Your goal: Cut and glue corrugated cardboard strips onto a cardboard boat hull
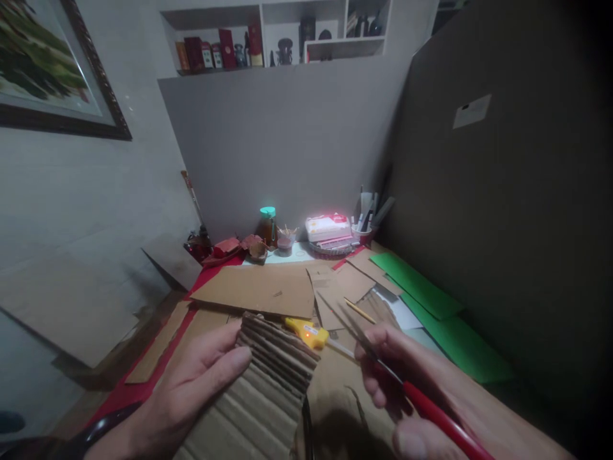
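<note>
My left hand [191, 377] is closed around a piece of corrugated cardboard [268, 390], its thumb pressed on the ridged face near the upper left corner. Dark, close-set ridges run along the far end of that piece. To the right, my right hand [393, 370] is wrapped around a pair of red-handled scissors [421, 409]. Their long blades point up and left, slightly apart at the tips. Just beyond the corrugated piece lies a yellow hot glue gun [311, 333] with an orange light lit and a whitish stick extending rightward, partly behind my right fingers.
Flat cardboard sheets [258, 291] cover the table, and green sheets [431, 313] lie at the right. A jar with a teal lid [268, 227], a tissue pack [328, 227] and a pen cup [363, 233] stand at the back. Grey panels [287, 140] enclose the back and right.
</note>
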Motion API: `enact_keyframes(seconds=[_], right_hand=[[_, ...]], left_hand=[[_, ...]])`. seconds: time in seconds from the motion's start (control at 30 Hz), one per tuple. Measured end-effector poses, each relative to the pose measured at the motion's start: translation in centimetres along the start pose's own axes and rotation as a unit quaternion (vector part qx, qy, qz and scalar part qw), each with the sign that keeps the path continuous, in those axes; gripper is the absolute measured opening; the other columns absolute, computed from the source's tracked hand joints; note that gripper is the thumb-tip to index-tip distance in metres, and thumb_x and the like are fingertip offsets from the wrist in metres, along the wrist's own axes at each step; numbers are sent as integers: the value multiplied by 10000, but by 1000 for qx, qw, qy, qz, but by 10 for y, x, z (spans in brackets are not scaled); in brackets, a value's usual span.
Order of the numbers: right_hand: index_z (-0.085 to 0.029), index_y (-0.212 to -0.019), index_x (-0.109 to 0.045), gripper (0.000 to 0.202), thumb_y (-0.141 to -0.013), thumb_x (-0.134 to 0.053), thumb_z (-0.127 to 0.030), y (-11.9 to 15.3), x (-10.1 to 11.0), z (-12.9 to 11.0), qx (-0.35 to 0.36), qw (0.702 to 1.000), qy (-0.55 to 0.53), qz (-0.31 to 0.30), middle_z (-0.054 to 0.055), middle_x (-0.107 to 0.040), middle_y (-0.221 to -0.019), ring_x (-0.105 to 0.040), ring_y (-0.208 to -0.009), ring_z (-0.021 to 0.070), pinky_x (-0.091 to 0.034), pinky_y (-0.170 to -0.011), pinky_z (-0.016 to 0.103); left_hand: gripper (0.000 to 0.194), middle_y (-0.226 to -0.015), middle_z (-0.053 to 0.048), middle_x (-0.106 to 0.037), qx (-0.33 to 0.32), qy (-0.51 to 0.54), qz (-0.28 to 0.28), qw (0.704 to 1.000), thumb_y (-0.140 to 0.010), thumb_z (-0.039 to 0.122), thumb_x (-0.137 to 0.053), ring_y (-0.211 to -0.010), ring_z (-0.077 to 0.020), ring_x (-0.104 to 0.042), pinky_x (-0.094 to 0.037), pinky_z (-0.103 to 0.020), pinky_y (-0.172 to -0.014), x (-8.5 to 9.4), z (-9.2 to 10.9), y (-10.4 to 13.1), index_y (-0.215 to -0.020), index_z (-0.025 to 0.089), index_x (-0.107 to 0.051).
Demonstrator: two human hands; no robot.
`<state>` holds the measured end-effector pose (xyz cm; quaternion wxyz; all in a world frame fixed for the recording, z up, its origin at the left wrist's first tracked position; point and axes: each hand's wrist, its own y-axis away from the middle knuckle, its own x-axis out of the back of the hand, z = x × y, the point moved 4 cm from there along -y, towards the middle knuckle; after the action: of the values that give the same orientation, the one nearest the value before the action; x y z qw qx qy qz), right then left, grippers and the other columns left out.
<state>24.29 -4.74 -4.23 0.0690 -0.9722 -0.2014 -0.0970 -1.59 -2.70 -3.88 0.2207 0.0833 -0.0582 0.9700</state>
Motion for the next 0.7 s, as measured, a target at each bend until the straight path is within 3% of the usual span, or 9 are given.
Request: enact_keyframes(seconds=[0.2, 0.33, 0.53, 0.6, 0.7], right_hand=[[-248, -985, -522, 418, -695, -814, -318, -17, -40, -20, -17, 997, -77, 14, -21, -598, -846, -553, -656, 127, -495, -623, 249], [-236, -1008, -471, 303, -811, -701, -252, -20, -47, -34, -7, 993, -83, 87, 4, -623, -903, -600, -771, 151, -517, -706, 263], [-228, -1006, -446, 288, -821, -666, -243, -23, -56, -22, 24, 976, -148, 159, -21, -577, -857, -586, -750, 123, -507, -704, 240], [-231, -997, -446, 257, -833, -643, -236, -25, -60, -19, 31, 974, -148, 166, -33, -563, -848, -571, -740, 110, -497, -697, 225], [-239, -991, -440, 235, -843, -622, -222, -25, -63, -20, 34, 982, -124, 141, -33, -574, -853, -574, -748, 115, -500, -697, 229]], left_hand=[[339, -1292, -21, -661, -13, -49, 6, 999, -957, 412, -507, -1225, -277, -537, -478, -271, -929, -10, 0, 0, -1228, 294, -672], [361, -1329, -16, -640, -10, -32, -1, 999, -950, 420, -519, -1237, -265, -527, -457, -266, -970, -21, 2, 1, -1269, 308, -646], [462, -1260, -38, -686, 74, 143, 10, 987, -861, 494, -623, -1175, -288, -588, -490, -314, -918, -33, 1, 2, -1276, 291, -637], [482, -1250, -48, -691, 73, 156, -6, 985, -834, 500, -659, -1146, -295, -608, -499, -327, -900, -36, 0, 1, -1262, 279, -647], [352, -1254, -24, -688, 66, 105, -10, 992, -891, 426, -624, -1145, -265, -608, -500, -298, -882, -33, -3, -1, -1214, 295, -677]])
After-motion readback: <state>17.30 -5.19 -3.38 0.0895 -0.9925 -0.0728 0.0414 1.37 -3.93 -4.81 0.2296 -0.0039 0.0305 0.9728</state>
